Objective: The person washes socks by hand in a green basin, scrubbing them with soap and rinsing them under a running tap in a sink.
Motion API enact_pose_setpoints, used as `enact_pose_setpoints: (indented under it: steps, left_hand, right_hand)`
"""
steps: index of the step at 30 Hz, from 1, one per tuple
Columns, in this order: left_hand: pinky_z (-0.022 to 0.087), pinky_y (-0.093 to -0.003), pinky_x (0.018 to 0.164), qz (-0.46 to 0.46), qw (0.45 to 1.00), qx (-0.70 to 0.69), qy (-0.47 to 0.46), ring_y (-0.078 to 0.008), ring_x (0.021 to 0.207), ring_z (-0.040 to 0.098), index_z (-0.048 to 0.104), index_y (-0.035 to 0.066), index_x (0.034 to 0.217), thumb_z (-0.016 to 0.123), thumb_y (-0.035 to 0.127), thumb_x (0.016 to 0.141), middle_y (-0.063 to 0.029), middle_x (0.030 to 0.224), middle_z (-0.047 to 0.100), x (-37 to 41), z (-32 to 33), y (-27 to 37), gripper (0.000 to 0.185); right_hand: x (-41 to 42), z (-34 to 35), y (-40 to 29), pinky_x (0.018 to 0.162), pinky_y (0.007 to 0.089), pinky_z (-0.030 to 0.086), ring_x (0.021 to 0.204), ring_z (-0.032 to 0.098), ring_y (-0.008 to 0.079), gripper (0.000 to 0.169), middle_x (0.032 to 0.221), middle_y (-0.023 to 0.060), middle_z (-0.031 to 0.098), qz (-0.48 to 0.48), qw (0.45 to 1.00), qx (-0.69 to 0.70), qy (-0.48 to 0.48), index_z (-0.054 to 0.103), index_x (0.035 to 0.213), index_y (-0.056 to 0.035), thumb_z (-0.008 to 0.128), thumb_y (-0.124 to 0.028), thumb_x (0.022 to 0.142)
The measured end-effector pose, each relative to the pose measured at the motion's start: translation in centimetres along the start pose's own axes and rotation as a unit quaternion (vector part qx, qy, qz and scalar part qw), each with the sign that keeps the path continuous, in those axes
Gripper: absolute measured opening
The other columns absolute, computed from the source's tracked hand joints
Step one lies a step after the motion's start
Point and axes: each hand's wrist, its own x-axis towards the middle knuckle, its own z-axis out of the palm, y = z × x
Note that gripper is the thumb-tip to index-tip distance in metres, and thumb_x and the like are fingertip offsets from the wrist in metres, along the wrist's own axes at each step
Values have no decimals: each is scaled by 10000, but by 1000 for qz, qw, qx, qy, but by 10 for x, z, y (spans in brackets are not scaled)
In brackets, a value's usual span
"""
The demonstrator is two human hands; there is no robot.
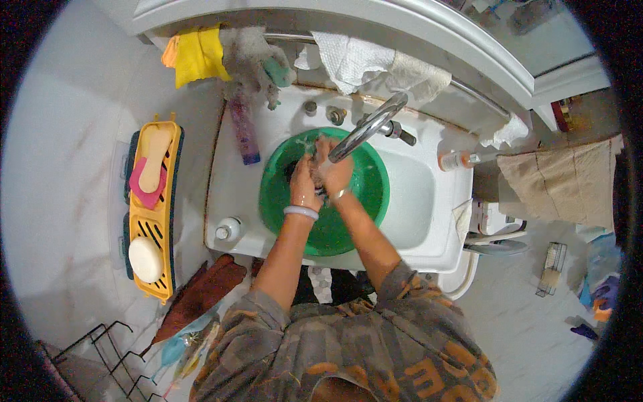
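Observation:
A green plastic basin (326, 236) sits in the left part of a white sink (409, 201). Over it, under the curved chrome faucet (371, 125), both hands are close together in running water. My left hand (305, 183), with a pale bangle at its wrist, is on the left side of a small dark item that is mostly hidden between the palms. My right hand (335, 168), with a thin bracelet, is partly behind the spout and blurred. Whether either hand grips the item cannot be made out.
A yellow wall rack (143, 213) holds a white soap bar (145, 260). On the sink's rim stand a white bottle (228, 229), a purple tube-like pack (244, 133) and an orange pump bottle (454, 161). Cloths, including a yellow one (198, 55), hang from a metal rail behind.

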Motion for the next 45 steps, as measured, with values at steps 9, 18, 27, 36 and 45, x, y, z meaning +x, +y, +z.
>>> enact_pose_setpoints:
  steps: [9,18,27,36,45]
  left_hand:
    - [478,-332,771,35,959,-177,-218,-184,853,575,516,53,1081,425,562,882,-54,897,587,-5,12,31,555]
    - [476,-325,733,5,996,-85,23,-188,764,557,544,85,871,424,286,946,-59,843,587,-14,37,13,246]
    - [480,-338,728,-32,976,-196,-86,-190,750,550,561,98,920,537,272,885,-43,921,587,15,-19,14,179]
    - [483,-346,739,148,966,211,-25,-218,848,593,506,103,1125,470,356,922,-71,954,620,-26,20,-9,326]
    - [412,-332,895,-9,999,-16,-34,-209,1040,517,406,35,1244,368,367,965,-93,1151,529,-27,17,-5,436]
  right_hand:
    - [-52,-14,-29,817,429,400,1070,463,356,367,1191,209,458,-156,976,149,43,523,1042,-12,586,-303,828]
    - [-22,-19,-26,595,347,438,614,541,269,209,638,121,530,85,988,119,39,560,760,-11,632,-202,804]
    - [-88,-23,-42,797,326,417,952,507,263,244,1044,152,499,-124,984,92,87,548,987,-49,616,-55,753]
    - [8,-14,33,562,323,433,607,548,204,251,666,89,564,94,981,165,-28,566,831,-14,638,-253,817]
    - [-5,-25,-17,540,298,415,576,497,195,250,678,49,513,160,978,120,-59,554,915,-23,646,-236,821]
